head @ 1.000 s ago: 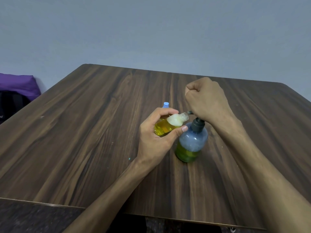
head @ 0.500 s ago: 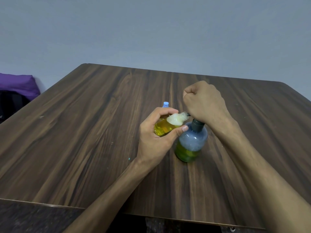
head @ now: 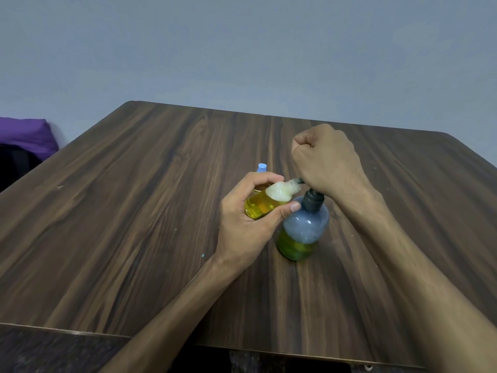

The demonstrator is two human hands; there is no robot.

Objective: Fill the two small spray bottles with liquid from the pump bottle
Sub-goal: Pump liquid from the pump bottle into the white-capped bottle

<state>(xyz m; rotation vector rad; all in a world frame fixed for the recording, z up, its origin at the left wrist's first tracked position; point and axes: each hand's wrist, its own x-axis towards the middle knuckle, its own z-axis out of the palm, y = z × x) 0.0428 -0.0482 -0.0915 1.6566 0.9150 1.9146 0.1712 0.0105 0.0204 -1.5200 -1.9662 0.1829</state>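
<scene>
My left hand (head: pixel 242 232) grips a small clear bottle (head: pixel 262 207) of yellow liquid, tilted with its open neck to the right. White foam fills the neck, which meets the dark nozzle (head: pixel 299 181) of the pump bottle (head: pixel 305 230). That bottle stands on the table, bluish-clear above and green liquid at the bottom. My right hand (head: pixel 328 162) is curled into a fist and rests its lower edge on the pump head, which it hides. The blue cap (head: pixel 262 167) of a second small bottle shows just behind my left hand; its body is hidden.
The dark wood-grain table (head: pixel 134 211) spreads around the bottles, its near edge at the bottom of the view. A purple cloth (head: pixel 24 135) lies on something dark beyond the table's left edge. A plain grey wall stands behind.
My right fist dipped onto the pump head half a second ago and has risen slightly since. The foam in the small bottle's neck has grown. My left hand has stayed in place.
</scene>
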